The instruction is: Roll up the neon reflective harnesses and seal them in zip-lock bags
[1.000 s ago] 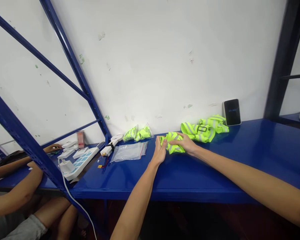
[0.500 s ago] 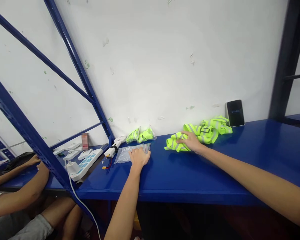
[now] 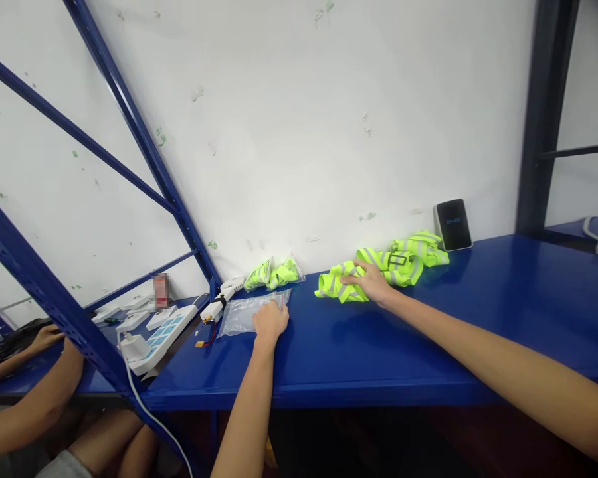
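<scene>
My left hand (image 3: 270, 320) is closed on the right edge of a clear zip-lock bag (image 3: 240, 313), which looks flat on the blue tabletop. My right hand (image 3: 373, 284) grips the left part of a crumpled neon-yellow reflective strap (image 3: 341, 282) with grey stripes. The rest of the strap stretches to the right along the wall, with a dark buckle (image 3: 397, 259) showing in its middle. Behind the bag, two clear bags with similar yellow straps (image 3: 283, 272) lie against the wall.
A white handheld fan (image 3: 229, 290) with loose wires lies left of the bag. Farther left are a power strip (image 3: 167, 338), a blue rack post (image 3: 54, 292) and another person's arm (image 3: 44, 405). A black-screened device (image 3: 453, 224) stands at the right by the wall.
The fingers of my left hand have gone from spread over the bag to closed on its edge. My right hand stays on the strap. The whole view has shifted slightly.
</scene>
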Demonstrator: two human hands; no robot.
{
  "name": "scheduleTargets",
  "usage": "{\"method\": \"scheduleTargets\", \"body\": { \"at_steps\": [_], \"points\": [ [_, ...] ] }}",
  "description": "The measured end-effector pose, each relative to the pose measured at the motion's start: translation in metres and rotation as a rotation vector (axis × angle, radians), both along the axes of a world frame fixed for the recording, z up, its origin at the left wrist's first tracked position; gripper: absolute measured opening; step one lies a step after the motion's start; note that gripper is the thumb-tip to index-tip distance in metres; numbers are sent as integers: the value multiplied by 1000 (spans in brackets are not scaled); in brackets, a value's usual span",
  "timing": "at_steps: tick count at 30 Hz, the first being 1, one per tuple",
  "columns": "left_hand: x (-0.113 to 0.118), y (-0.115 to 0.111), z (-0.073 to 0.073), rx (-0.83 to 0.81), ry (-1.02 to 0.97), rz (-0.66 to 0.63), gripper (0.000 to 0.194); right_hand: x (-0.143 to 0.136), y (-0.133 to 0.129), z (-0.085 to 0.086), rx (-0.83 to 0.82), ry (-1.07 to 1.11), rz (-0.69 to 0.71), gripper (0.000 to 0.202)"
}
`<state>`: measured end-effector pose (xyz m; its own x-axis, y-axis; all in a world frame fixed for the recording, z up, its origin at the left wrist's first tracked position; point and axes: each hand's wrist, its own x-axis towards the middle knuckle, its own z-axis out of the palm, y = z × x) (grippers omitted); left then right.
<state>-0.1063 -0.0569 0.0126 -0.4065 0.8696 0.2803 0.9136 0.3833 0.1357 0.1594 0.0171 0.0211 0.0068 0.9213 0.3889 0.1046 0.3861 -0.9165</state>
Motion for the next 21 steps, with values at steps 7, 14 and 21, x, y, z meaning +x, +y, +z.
{"method": "scheduleTargets", "body": {
  "at_steps": [7, 14, 21],
  "points": [
    [-15, 4, -3, -46, -142, -24, 38, 0, -1, -2, 19, -90, 71, 61],
    [-21, 7, -9, -8, -142, -116, 32, 0, -4, -4, 34, -103, 68, 65],
    [-18, 4, -7, 16, -141, -96, 16, -1, -6, -6, 33, -98, 84, 68]
  ]
}}
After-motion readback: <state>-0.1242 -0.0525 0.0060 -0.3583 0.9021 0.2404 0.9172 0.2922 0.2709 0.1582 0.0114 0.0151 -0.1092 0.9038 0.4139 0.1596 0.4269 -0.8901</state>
